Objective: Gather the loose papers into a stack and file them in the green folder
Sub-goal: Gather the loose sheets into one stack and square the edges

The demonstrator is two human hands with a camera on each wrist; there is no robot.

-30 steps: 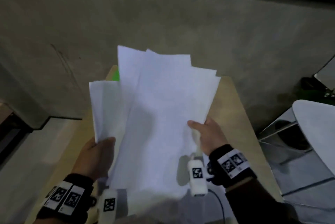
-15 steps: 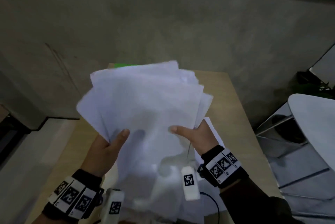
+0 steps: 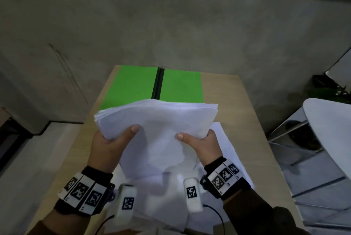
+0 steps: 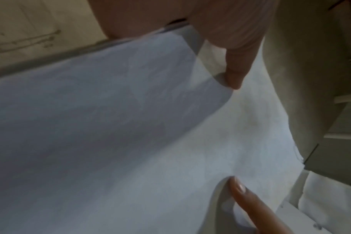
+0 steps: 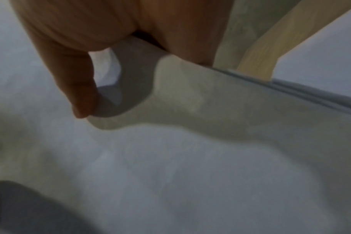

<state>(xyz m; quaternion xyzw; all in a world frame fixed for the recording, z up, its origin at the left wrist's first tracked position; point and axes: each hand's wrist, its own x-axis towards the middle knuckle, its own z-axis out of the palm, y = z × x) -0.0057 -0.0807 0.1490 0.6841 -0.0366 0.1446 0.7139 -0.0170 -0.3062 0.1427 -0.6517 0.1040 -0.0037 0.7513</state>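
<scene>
Both hands, left hand (image 3: 106, 145) and right hand (image 3: 201, 144), grip papers (image 3: 157, 120) above wooden table (image 3: 224, 90) by concrete wall (image 3: 171, 25).

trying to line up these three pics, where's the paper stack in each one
Head: the paper stack is at centre, held by the left hand and right hand, in front of the green folder.
Left wrist: it fills most of the frame.
Right wrist: it fills the lower frame.
Shared landmark: the right thumb on top.
</scene>
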